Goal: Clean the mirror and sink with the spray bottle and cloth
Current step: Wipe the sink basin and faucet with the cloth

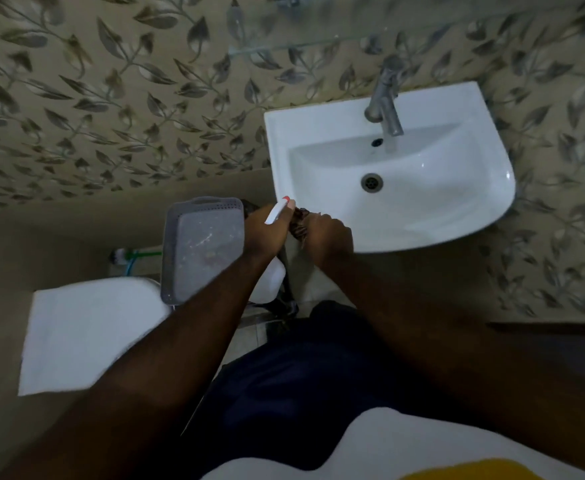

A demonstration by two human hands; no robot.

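Observation:
My left hand (267, 230) grips a white spray bottle (269, 271); its head with a red nozzle tip shows above my fingers and its white body hangs below the wrist. My right hand (325, 237) grips a dark patterned cloth (299, 225), bunched between both hands. Both hands hover just left of the front-left rim of the white sink (277, 161). The basin holds a drain (372, 182) and a grey metal tap (386, 98). Only the blurred lower edge of the mirror (319, 15) with a glass shelf shows at the top.
A grey plastic basket (202, 247) stands left of my hands, beside the sink. A white toilet cistern lid (86, 334) lies at the lower left. Leaf-patterned tiles cover the wall around the sink. My dark trousers fill the bottom centre.

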